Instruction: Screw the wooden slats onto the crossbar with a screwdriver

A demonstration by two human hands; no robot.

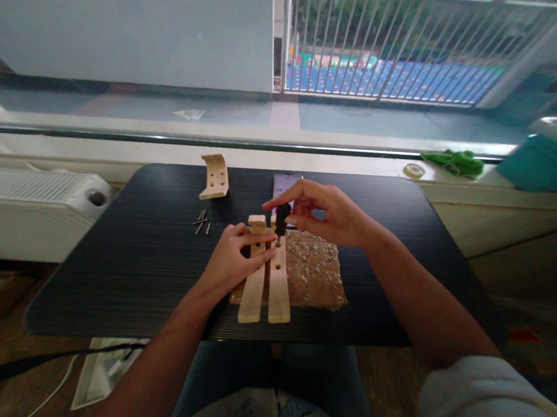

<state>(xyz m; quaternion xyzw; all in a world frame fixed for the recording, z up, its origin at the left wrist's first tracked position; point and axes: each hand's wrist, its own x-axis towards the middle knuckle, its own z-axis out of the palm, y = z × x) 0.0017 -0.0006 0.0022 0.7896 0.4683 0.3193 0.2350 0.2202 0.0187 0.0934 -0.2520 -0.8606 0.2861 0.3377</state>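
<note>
Two pale wooden slats (265,288) lie side by side on a black table (130,264), partly over a brown cork-like mat (315,274). My left hand (231,256) is closed on the far end of the slats and holds them down. My right hand (326,213) pinches a small black-handled tool (281,219), its tip pointing down at the right slat near a hole. A curved wooden piece (214,177) with holes lies farther back. Several small screws (201,222) lie loose to its front left.
A phone (286,182) lies on the table behind my right hand. A white radiator (24,202) stands at left, below the window ledge. On the ledge at right are a roll of tape (413,170) and a green cloth (455,162). My knees are under the table's near edge.
</note>
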